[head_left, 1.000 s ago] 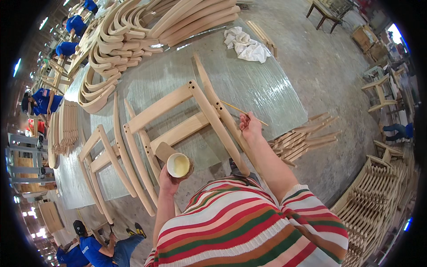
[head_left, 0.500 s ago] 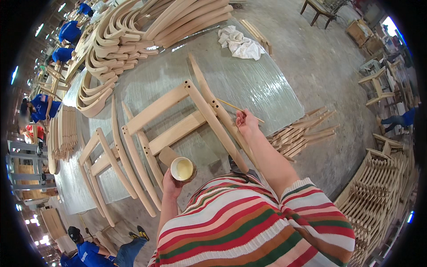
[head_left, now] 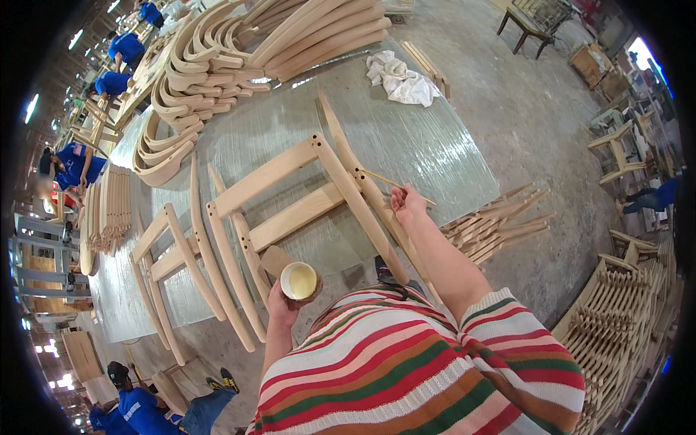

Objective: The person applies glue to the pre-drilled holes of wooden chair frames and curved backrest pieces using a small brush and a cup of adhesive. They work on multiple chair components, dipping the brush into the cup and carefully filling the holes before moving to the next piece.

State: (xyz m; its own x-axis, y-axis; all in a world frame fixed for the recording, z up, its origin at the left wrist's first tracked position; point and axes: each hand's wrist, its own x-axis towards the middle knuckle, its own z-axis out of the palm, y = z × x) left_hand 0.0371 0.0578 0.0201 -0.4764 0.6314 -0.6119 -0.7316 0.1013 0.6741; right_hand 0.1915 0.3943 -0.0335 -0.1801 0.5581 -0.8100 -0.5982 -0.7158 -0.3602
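Note:
My left hand [head_left: 281, 306] is wrapped round a small white cup [head_left: 299, 281] with pale yellow liquid inside, tilted toward me. Pinched in my right hand [head_left: 408, 201] is a thin wooden stick [head_left: 380, 177]. Its far tip is at the dark holes in a long curved chair leg [head_left: 373, 194], though I cannot tell if it goes inside. Beside that leg stands a pale wooden chair frame [head_left: 293, 156] with two crosspieces and holes at its top corner. A brown flat piece [head_left: 275, 259] sticks out next to the cup.
A second chair frame [head_left: 174, 246] stands to the left on the plastic-covered table [head_left: 442, 145]. Curved wooden parts [head_left: 181, 87] are stacked at the far left, with a white cloth [head_left: 402, 78] at the far edge. Loose sticks [head_left: 493, 223] lie right; co-workers [head_left: 138, 406] are at left.
The stick's tip has come down slightly to the holes in the curved leg. The whole view has shifted a little; my left hand still holds the cup.

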